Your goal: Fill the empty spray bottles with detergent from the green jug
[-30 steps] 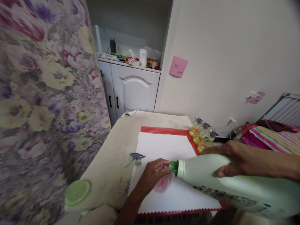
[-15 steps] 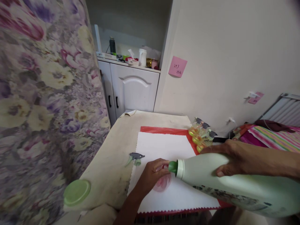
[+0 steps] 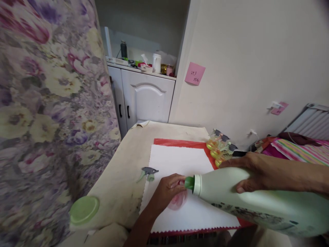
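My right hand (image 3: 253,175) grips the top of a large pale green bottle (image 3: 257,200), which lies tipped almost flat with its green spout (image 3: 190,183) pointing left. My left hand (image 3: 167,192) is closed around a small pink see-through bottle (image 3: 178,200) standing on a white cloth (image 3: 180,164), directly under the spout. The spout touches or nearly touches my left fingers. A grey and green spray head (image 3: 148,173) lies loose at the cloth's left edge.
A round green cap (image 3: 84,210) sits at the table's near left corner. Three yellow spray bottles (image 3: 220,148) stand at the back right by the wall. A flowered curtain (image 3: 46,103) hangs on the left, a white cabinet (image 3: 146,97) stands behind, and striped fabric (image 3: 300,151) lies right.
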Demonstrator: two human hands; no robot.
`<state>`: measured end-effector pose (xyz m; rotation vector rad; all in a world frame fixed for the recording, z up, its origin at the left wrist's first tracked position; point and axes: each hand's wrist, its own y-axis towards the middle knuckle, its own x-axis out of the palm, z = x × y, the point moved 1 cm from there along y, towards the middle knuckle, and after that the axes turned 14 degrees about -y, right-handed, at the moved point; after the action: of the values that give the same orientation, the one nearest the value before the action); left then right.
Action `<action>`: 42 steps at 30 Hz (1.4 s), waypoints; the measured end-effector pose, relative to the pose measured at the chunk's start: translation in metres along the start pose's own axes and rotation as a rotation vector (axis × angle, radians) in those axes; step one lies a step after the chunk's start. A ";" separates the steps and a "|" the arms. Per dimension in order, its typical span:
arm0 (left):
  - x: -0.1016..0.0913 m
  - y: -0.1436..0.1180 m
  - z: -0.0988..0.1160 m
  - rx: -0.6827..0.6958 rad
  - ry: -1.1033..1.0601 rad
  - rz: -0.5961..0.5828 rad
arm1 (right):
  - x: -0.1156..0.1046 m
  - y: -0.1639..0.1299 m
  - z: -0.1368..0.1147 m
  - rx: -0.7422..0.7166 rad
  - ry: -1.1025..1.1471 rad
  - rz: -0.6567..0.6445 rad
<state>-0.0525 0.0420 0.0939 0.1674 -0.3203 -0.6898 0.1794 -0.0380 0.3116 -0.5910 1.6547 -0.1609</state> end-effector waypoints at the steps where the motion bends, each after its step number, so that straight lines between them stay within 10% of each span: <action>1: 0.000 0.000 0.000 0.000 0.000 0.002 | 0.000 0.000 -0.001 -0.002 -0.001 -0.003; 42: -0.001 0.000 -0.001 -0.005 0.019 -0.001 | -0.003 0.000 -0.002 0.019 -0.046 -0.025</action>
<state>-0.0529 0.0427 0.0929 0.1693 -0.3002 -0.6893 0.1776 -0.0372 0.3142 -0.5973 1.6003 -0.1802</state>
